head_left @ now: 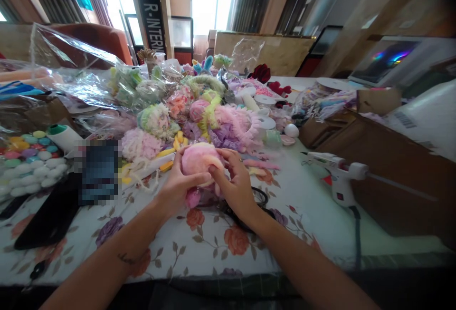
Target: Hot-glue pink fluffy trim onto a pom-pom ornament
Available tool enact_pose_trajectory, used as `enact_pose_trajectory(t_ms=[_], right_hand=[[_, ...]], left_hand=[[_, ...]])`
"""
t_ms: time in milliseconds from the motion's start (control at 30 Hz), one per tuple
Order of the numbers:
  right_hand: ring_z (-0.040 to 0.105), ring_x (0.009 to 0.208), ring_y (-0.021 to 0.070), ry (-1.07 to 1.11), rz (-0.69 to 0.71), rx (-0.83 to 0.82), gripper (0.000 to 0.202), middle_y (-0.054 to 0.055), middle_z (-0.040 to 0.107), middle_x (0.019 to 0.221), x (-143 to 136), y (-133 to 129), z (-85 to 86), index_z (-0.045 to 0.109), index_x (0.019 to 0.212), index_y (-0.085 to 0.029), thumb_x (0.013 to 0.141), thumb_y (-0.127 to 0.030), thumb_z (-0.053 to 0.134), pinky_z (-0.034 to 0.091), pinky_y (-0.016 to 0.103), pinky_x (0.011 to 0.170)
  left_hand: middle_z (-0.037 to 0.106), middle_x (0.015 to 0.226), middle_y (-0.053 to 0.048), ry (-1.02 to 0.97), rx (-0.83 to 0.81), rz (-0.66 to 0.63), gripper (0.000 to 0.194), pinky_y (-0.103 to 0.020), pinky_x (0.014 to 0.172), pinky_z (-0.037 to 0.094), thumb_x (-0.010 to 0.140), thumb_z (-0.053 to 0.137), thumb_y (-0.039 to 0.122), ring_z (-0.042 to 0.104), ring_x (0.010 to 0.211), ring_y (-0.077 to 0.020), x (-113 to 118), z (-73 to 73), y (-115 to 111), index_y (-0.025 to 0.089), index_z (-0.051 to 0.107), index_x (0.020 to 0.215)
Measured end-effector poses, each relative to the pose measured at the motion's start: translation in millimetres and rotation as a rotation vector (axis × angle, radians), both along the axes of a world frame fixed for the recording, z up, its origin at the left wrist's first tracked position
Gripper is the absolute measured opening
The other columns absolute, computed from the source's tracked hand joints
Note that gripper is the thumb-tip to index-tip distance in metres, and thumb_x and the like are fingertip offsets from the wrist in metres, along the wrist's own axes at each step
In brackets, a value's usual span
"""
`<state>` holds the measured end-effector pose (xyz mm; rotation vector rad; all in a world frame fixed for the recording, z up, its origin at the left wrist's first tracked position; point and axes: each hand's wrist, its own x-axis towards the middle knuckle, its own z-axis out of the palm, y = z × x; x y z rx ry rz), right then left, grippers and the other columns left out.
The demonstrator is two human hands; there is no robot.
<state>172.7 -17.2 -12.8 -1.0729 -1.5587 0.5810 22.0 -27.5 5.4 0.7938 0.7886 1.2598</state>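
Observation:
A soft pink fluffy ball (195, 158) with a pale peach strip across its front is held between my two hands. My left hand (180, 177) wraps its left side, the thumb lying across the lower front. My right hand (237, 184) curls round the right side and presses the peach strip with its thumb. Just under the ball shows a smaller bright pink ball (193, 198); whether it is joined on, I cannot tell. Black-handled scissors (261, 198) lie on the floral tablecloth (160, 238), partly hidden by my right hand and wrist.
Fluffy yarns and trims (235, 122) are heaped behind my hands. A white glue gun (337, 172) stands at right by a brown cardboard box (399, 177). At left are a bag of coloured balls (35, 167), a thread cone (64, 139) and a dark phone-like slab (50, 215).

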Motion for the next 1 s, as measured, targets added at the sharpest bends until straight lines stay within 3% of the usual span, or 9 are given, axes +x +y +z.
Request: enact_pose_trajectory(t_ms=[200,400,600,800,1000], right_hand=[[0.064,0.112,0.0255,0.008,0.012,0.014,0.029,0.011,0.064,0.12,-2,5,-2.8,0.067,0.114,-0.021,0.088,-0.034,0.063,0.053,0.041,0.096],[0.063,0.117,0.0265,0.0,0.036,0.046,0.032,0.014,0.064,0.123,-3,5,-0.7,0.068,0.115,-0.018,0.088,-0.03,0.058,0.049,0.043,0.105],[0.067,0.112,0.0263,0.029,0.03,0.03,0.031,0.012,0.07,0.118,-2,6,4.1,0.073,0.112,-0.018,0.089,-0.038,0.065,0.053,0.04,0.101],[0.069,0.107,0.0223,0.041,-0.005,0.169,0.015,0.007,0.074,0.114,1,7,5.6,0.078,0.102,-0.025,0.09,-0.029,0.069,0.055,0.038,0.098],[0.071,0.099,0.0209,0.01,-0.009,0.272,0.009,0.006,0.075,0.105,0,6,8.5,0.077,0.093,-0.025,0.091,-0.024,0.068,0.057,0.039,0.093]], left_hand=[[0.068,0.114,-0.007,0.049,0.003,0.073,0.082,-0.031,0.078,0.059,0.059,0.091,0.018,0.07,0.09,-0.021,1,-4.2,1,0.026,0.052,0.132],[0.07,0.108,-0.005,0.031,0.011,0.084,0.072,-0.029,0.077,0.058,0.067,0.087,0.022,0.07,0.085,-0.0181,3,-3.3,1,0.026,0.054,0.13],[0.071,0.103,-0.003,-0.024,-0.018,0.074,0.068,-0.026,0.071,0.059,0.07,0.083,0.021,0.069,0.076,-0.0152,3,-0.7,1,0.025,0.053,0.131],[0.07,0.108,-0.004,-0.064,-0.053,0.063,0.054,-0.026,0.075,0.06,0.073,0.08,0.018,0.069,0.081,-0.0137,3,-1.4,2,0.024,0.058,0.122],[0.07,0.107,-0.003,-0.066,-0.046,0.075,0.055,-0.025,0.074,0.06,0.069,0.081,0.019,0.069,0.083,-0.014,3,-0.2,1,0.023,0.057,0.119]])
